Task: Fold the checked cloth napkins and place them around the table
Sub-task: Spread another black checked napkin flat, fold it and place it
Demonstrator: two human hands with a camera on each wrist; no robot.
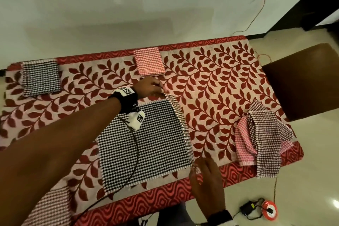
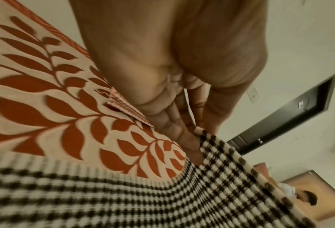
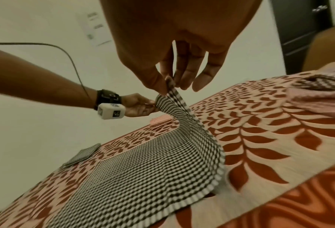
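A black-and-white checked napkin (image 1: 146,141) lies spread on the leaf-patterned tablecloth (image 1: 220,79). My left hand (image 1: 162,90) pinches its far right corner; the fingers (image 2: 190,138) show against the cloth's edge (image 2: 221,154). My right hand (image 1: 196,167) pinches the near right corner (image 3: 170,91) between thumb and forefinger. The napkin's right edge (image 3: 201,131) is lifted off the table and curls inward. A folded dark checked napkin (image 1: 40,77) lies far left, a folded pink one (image 1: 149,62) at the far middle, another folded one (image 1: 49,207) near left.
A loose pile of unfolded pink and dark checked napkins (image 1: 262,137) hangs over the table's right end. A brown chair (image 1: 300,82) stands beyond it. A charger and a red cable reel (image 1: 268,210) lie on the floor. The wall runs along the table's far side.
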